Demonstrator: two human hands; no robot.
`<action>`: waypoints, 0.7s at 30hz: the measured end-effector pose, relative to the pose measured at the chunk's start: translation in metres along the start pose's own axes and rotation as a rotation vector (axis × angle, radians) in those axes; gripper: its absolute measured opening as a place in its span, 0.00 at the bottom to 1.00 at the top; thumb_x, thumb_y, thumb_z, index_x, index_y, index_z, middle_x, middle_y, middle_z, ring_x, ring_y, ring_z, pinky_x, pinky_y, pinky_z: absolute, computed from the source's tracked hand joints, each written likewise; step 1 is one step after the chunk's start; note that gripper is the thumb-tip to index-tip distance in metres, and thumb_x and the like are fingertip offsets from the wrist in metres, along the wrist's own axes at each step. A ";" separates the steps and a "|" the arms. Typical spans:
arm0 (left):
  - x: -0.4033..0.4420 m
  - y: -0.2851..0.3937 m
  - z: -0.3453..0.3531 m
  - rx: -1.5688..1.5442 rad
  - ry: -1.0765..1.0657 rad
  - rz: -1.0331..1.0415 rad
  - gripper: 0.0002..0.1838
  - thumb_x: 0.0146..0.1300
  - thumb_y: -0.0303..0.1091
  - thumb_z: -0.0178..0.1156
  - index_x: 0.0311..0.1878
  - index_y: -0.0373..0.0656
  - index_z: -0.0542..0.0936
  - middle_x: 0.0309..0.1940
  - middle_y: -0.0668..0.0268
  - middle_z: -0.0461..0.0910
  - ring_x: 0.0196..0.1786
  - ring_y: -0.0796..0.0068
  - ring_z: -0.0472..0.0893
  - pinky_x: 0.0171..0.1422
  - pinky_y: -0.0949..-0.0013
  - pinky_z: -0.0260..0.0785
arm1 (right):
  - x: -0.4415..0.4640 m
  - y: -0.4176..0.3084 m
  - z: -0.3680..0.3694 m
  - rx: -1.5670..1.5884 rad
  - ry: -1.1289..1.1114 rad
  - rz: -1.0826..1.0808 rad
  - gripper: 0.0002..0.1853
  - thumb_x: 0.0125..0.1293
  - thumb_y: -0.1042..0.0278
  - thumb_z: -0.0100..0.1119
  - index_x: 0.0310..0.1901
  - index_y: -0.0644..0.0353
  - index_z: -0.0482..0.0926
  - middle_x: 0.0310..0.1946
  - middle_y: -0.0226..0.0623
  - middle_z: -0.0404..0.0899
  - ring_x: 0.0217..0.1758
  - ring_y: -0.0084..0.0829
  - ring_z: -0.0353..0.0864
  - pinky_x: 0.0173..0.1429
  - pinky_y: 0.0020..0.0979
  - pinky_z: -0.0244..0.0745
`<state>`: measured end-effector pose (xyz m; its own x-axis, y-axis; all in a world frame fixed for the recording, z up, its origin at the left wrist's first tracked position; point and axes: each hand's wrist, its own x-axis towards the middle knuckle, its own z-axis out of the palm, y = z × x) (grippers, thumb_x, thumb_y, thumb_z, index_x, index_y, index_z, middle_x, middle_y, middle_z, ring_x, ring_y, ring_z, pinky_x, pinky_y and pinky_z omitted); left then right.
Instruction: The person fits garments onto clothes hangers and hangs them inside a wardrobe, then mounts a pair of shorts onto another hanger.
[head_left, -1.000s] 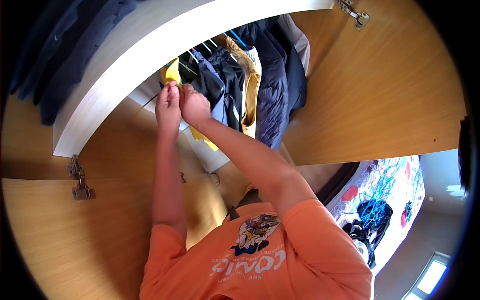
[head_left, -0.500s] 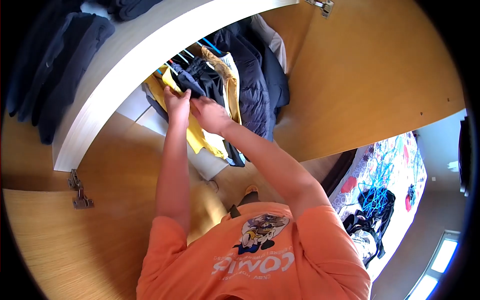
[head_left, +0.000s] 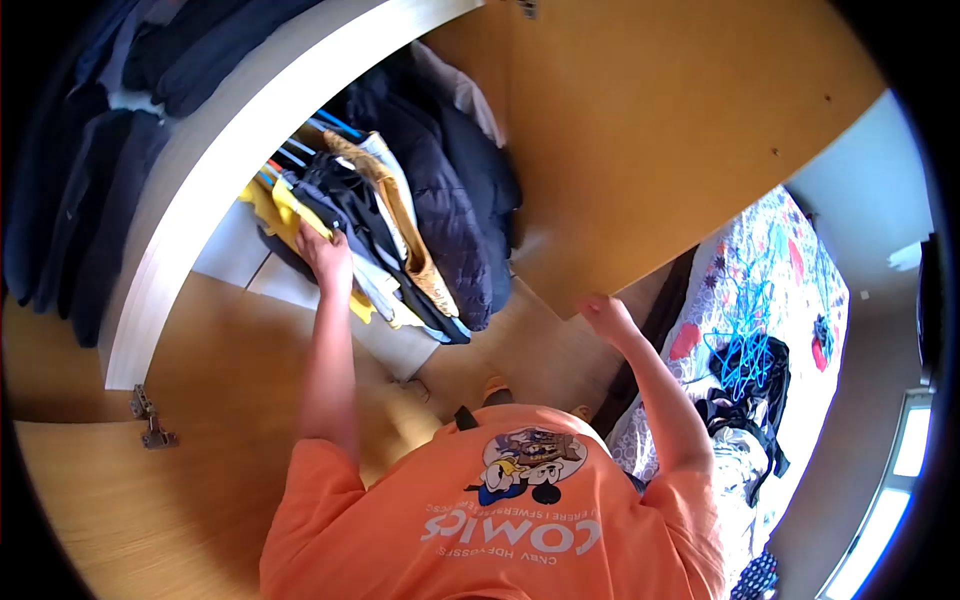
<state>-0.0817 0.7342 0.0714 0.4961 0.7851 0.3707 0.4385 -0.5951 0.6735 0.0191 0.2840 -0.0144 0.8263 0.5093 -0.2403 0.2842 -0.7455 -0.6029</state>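
Observation:
My left hand (head_left: 326,256) is at the hanging clothes, its fingers closed on a yellow garment (head_left: 288,207). Dark garments hang right beside it, then a patterned tan and white garment (head_left: 405,225) and a dark puffer jacket (head_left: 445,200). Blue and white hangers (head_left: 298,150) hold the clothes under the shelf. Away to the right, my right hand (head_left: 608,318) has curled fingers at the lower edge of the open wardrobe door (head_left: 660,140). Its fingertips are partly hidden, but they appear to grip that edge.
A pale shelf edge (head_left: 205,190) curves above the clothes, with folded dark clothes (head_left: 110,200) on it. Another open door (head_left: 80,490) with a metal hinge (head_left: 150,420) is at lower left. On the bed (head_left: 800,400) lie blue hangers (head_left: 745,365) and a pile of clothes (head_left: 740,450).
My right hand has left the hanging clothes and moved right to the door's edge. My left hand stays on the yellow garment. The camera view has shifted, and the clothes appear lower and further left.

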 end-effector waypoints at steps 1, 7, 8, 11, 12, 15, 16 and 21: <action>-0.016 0.012 0.001 0.096 -0.045 -0.020 0.36 0.56 0.27 0.58 0.66 0.28 0.55 0.62 0.42 0.59 0.65 0.44 0.60 0.70 0.56 0.51 | -0.017 0.022 -0.002 -0.065 0.044 0.028 0.12 0.63 0.59 0.54 0.42 0.55 0.81 0.31 0.43 0.82 0.33 0.38 0.82 0.41 0.35 0.76; -0.125 -0.031 0.078 0.166 -0.060 0.183 0.39 0.52 0.26 0.62 0.66 0.29 0.55 0.62 0.43 0.59 0.67 0.47 0.57 0.72 0.56 0.47 | -0.115 0.154 0.020 0.211 0.140 0.307 0.12 0.62 0.63 0.56 0.40 0.63 0.81 0.24 0.35 0.80 0.25 0.26 0.78 0.31 0.31 0.75; -0.147 -0.022 0.085 0.146 -0.200 0.086 0.38 0.52 0.26 0.62 0.66 0.29 0.56 0.60 0.43 0.62 0.65 0.46 0.59 0.71 0.56 0.50 | -0.129 0.166 0.023 0.265 0.162 0.337 0.12 0.61 0.62 0.55 0.40 0.60 0.81 0.29 0.42 0.80 0.32 0.37 0.79 0.39 0.36 0.75; -0.214 -0.021 0.115 0.075 -0.917 0.093 0.29 0.56 0.29 0.61 0.62 0.41 0.66 0.50 0.49 0.70 0.48 0.59 0.75 0.53 0.62 0.68 | -0.156 0.203 0.038 0.390 0.224 0.446 0.14 0.58 0.59 0.54 0.38 0.59 0.82 0.33 0.48 0.81 0.37 0.47 0.81 0.44 0.40 0.75; -0.238 -0.019 0.122 -0.057 -1.075 0.229 0.27 0.56 0.29 0.61 0.61 0.44 0.69 0.45 0.54 0.74 0.38 0.66 0.77 0.45 0.65 0.70 | -0.170 0.199 0.031 0.423 0.259 0.485 0.14 0.58 0.59 0.55 0.37 0.60 0.82 0.31 0.48 0.81 0.36 0.46 0.81 0.43 0.40 0.75; -0.294 0.054 0.104 0.027 -1.627 0.477 0.25 0.57 0.34 0.61 0.59 0.45 0.70 0.45 0.57 0.77 0.39 0.66 0.79 0.47 0.65 0.72 | -0.203 0.217 0.025 0.516 0.306 0.580 0.15 0.57 0.58 0.56 0.37 0.60 0.82 0.29 0.47 0.81 0.34 0.45 0.81 0.41 0.39 0.75; -0.307 0.066 0.109 0.098 -1.692 0.635 0.25 0.57 0.35 0.61 0.59 0.45 0.70 0.46 0.56 0.77 0.41 0.64 0.79 0.48 0.65 0.72 | -0.214 0.228 0.025 0.554 0.282 0.599 0.15 0.57 0.57 0.56 0.37 0.60 0.82 0.28 0.47 0.81 0.33 0.44 0.81 0.41 0.39 0.75; -0.352 0.135 0.114 0.230 -1.646 0.940 0.24 0.59 0.38 0.59 0.59 0.45 0.70 0.51 0.54 0.74 0.52 0.57 0.76 0.55 0.62 0.70 | -0.278 0.301 0.031 0.439 0.355 0.807 0.16 0.58 0.55 0.54 0.34 0.60 0.83 0.31 0.49 0.81 0.38 0.46 0.82 0.45 0.40 0.75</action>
<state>-0.1119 0.3578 -0.0407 0.6561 -0.5929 -0.4668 -0.3494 -0.7870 0.5085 -0.1402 -0.0688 -0.1532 0.8114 -0.2940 -0.5051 -0.5758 -0.5502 -0.6047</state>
